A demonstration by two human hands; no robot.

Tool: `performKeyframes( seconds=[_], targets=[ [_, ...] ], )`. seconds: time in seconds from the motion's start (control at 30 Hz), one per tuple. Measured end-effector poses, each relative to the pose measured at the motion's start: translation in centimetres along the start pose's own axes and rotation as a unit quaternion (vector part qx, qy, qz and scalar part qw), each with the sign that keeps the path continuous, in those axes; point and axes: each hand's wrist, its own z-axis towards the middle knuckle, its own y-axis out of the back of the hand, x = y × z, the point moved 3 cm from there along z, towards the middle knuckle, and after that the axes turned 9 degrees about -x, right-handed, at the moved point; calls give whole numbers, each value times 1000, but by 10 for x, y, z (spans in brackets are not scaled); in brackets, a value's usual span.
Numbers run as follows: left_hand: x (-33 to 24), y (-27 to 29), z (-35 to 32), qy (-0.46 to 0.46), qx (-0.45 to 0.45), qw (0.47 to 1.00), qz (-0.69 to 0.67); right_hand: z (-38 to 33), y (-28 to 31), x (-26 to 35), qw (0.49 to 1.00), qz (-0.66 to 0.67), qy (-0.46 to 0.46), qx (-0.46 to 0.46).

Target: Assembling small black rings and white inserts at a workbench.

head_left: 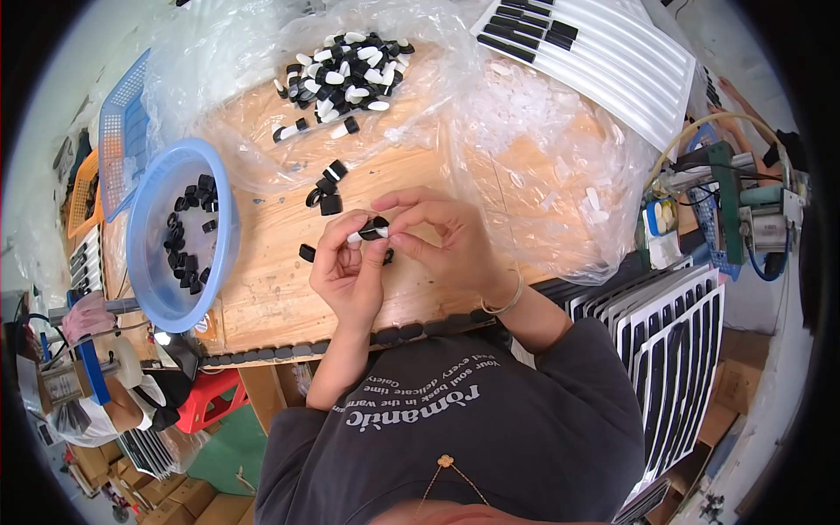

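Observation:
Close together over the wooden table [271, 262], both of my hands are closed on one small black-and-white plastic piece [376, 226]. My left hand [343, 267] pinches its white end from the left. The fingertips of my right hand [451, 238] press at its black end from the right. Just beyond them lie several loose black rings [330, 185]. Another black piece [307, 253] rests beside my left hand, and one is partly hidden beneath my hands. Farther back is a heap of black-and-white pieces [346, 74] on clear plastic sheeting.
A blue basin [229, 236] with black rings stands at the left, near a blue basket [112, 131]. White ribbed trays [604, 61] lie far right, and more trays [678, 367] stand upright at my right. Clamp-like machines [761, 206] flank the table; other people's arms show nearby.

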Motion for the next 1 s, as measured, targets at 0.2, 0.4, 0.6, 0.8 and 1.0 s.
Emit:
performKeyframes(
  seconds=[0.2,0.4,0.6,0.8,1.0],
  targets=[
    [0,1,0,-5,-5,1000,2,-5,-5,0,996,66,-62,-4],
    [-5,-2,0,35,0,996,88,-9,-3,-14,993,85,-86,6],
    [-5,3,5,-37,12,974,224,-8,-2,-11,995,69,-65,0],
    [-4,9,8,-48,34,968,245,-5,-1,6,996,-61,54,-30],
    [0,9,8,-44,54,970,231,-6,-3,10,991,-97,84,-38]
  ],
)
